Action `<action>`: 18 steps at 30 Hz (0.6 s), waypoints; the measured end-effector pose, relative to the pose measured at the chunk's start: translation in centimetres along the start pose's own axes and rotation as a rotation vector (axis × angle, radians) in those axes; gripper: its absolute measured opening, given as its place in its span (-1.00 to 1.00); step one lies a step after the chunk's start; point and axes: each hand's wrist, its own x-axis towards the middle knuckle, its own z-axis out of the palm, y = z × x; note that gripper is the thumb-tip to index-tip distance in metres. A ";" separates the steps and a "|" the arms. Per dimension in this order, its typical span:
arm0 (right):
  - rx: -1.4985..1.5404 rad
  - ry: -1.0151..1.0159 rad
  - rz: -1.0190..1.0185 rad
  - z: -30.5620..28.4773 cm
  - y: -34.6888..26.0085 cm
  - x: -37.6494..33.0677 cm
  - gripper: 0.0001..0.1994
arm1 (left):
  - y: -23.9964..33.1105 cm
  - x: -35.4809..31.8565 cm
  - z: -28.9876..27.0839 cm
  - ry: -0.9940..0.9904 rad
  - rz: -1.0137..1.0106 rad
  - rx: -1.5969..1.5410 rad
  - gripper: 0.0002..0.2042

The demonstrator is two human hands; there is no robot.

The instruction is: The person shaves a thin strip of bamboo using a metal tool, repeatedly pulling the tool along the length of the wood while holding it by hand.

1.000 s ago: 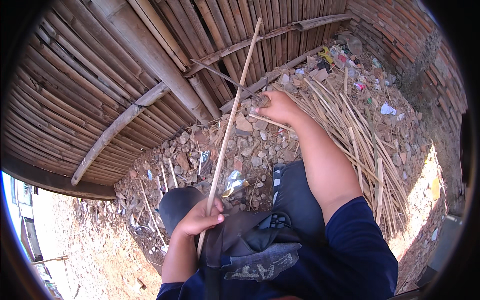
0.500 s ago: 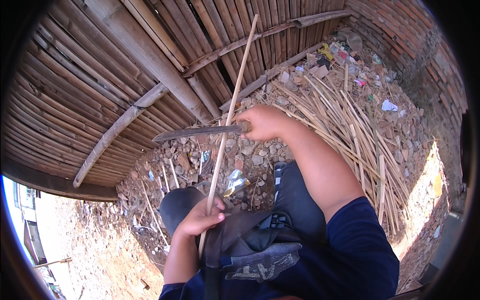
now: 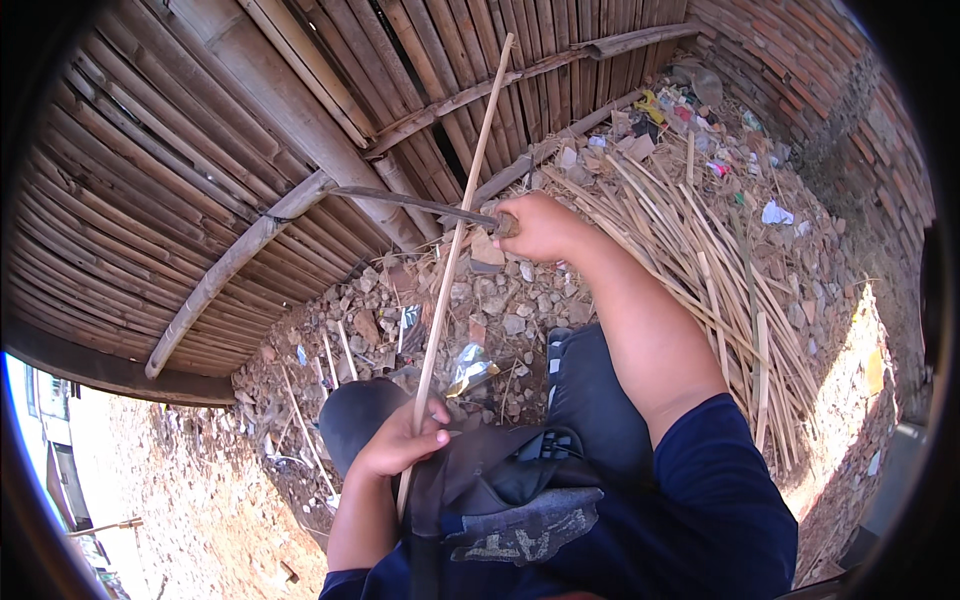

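Pale bamboo strip (image 3: 443, 300) rising beyond left hand (image 3: 400, 442), fingers curled round it; machete (image 3: 408, 202) in right hand (image 3: 545, 228), fingers wrapped round handle. Silver foil packet (image 3: 470, 368) beyond left fingertips, contents hidden.

Your head camera: wide fisheye, looking down and forward from above your navy-blue shirt (image 3: 620, 530). Shirt nearest lens; long pale bamboo strip (image 3: 444, 300) leads away; brown bamboo-slat panel (image 3: 130, 225), red brick wall (image 3: 785, 60) farther, bending toward rim.

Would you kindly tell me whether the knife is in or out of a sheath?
Out: the knife shows its dark blade uncovered, reaching leftward from the right hand.
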 end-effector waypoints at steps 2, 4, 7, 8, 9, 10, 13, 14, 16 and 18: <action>-0.020 -0.055 -0.018 0.0 -1.1 -0.3 -0.52 | -0.1 -0.2 0.0 0.004 0.007 -0.007 -0.75; -0.091 -0.119 -0.085 -0.4 -1.8 -0.7 -0.53 | -0.2 -0.3 0.1 0.014 0.008 0.016 -0.75; -0.066 -0.116 -0.101 -0.4 -1.8 -1.0 -0.54 | -0.4 -0.3 0.0 0.007 0.038 0.087 -0.75; -0.065 -0.116 -0.101 -0.3 -1.5 -0.9 -0.54 | -0.4 -0.3 0.0 0.007 0.037 0.087 -0.75; -0.024 -0.111 -0.087 -0.2 -0.9 -0.7 -0.54 | -0.4 -0.2 0.0 0.014 0.024 0.105 -0.75; 0.016 -0.105 -0.072 -0.1 -0.4 -0.5 -0.55 | -0.4 -0.1 0.0 0.020 0.011 0.122 -0.75; -0.012 0.015 -0.054 0.3 0.7 -0.2 -0.52 | -0.4 0.0 -0.1 0.029 -0.029 0.117 -0.74; -0.012 0.017 -0.055 0.3 1.0 0.0 -0.52 | -0.3 0.0 -0.1 0.029 -0.028 0.118 -0.74; 0.019 -0.027 0.018 0.1 1.2 0.3 -0.48 | -0.3 0.1 -0.1 0.028 -0.031 0.145 -0.74; 0.010 0.006 0.020 0.1 1.1 0.2 -0.48 | -0.4 0.1 -0.2 0.027 -0.037 0.132 -0.74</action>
